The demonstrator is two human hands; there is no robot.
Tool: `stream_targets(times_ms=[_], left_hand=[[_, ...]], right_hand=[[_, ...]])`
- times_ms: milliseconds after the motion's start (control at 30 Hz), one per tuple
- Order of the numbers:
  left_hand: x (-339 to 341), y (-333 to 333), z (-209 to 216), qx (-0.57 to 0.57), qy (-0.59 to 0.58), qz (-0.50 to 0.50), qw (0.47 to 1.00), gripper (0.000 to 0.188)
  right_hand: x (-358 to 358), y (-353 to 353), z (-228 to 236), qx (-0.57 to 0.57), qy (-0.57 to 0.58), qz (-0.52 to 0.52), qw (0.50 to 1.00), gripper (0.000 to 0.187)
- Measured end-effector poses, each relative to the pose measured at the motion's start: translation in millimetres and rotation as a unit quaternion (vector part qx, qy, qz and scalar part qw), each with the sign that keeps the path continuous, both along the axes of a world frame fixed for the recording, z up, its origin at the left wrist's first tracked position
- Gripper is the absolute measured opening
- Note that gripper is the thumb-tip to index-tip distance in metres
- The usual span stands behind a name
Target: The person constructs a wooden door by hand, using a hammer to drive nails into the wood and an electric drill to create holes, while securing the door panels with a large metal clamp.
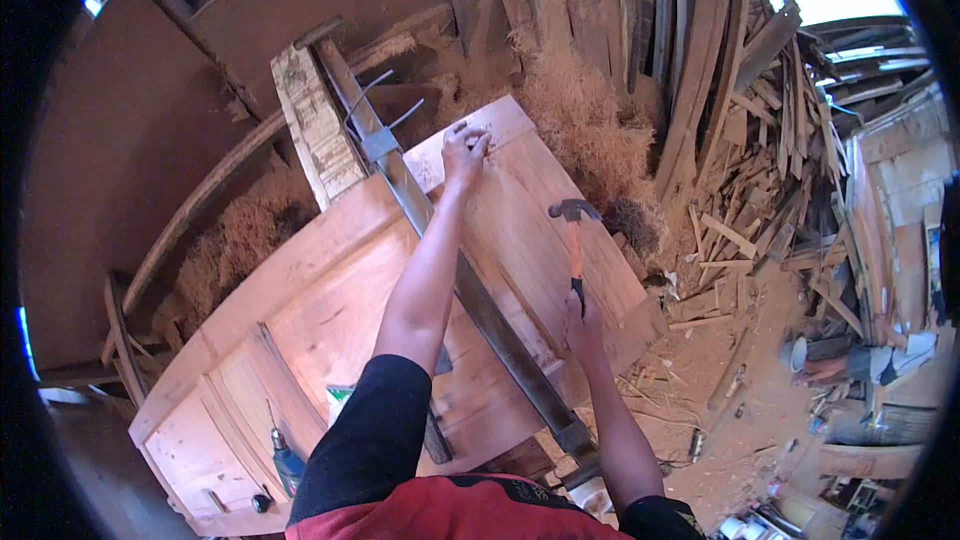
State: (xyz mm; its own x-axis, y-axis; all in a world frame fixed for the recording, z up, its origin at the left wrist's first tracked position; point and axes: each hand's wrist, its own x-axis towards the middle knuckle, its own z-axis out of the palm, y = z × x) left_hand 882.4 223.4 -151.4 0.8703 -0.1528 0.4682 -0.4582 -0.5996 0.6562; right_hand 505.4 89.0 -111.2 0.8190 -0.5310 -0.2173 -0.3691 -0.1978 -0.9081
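Note:
My left hand (464, 152) reaches out to the far end of a large wooden door panel (330, 310), fingers pinched on something small, likely a nail, against the wood. My right hand (582, 320) grips the black end of a claw hammer (574, 230) with an orange handle, its metal head raised above the panel's right side. A long grey metal bar clamp (480, 300) lies diagonally across the panel between my arms.
A blue power drill (286, 460) lies on the panel's near left. Wood shavings (580, 110) pile up behind the panel. Offcuts and planks (760, 170) heap at the right. A person (860, 360) sits at the far right on the dusty floor.

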Motion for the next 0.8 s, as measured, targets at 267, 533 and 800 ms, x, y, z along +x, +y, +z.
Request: stream_targets(times_ms=[267,533,800], left_hand=[[-24.2,-33.7,25.7,-0.250,0.171,-0.060,0.951,0.025],[-42.9,-52.0,44.5,-0.190,0.166,0.000,0.968,0.025],[-48.2,-54.5,31.0,-0.090,-0.001,-0.034,0.995,0.024]], right_hand=[[-8.0,-9.7,6.5,0.027,0.070,-0.074,0.994,0.032],[-8.2,-13.5,11.9,-0.116,-0.004,-0.043,0.992,0.030],[20.4,-15.1,41.9,-0.071,0.031,-0.003,0.997,0.030]])
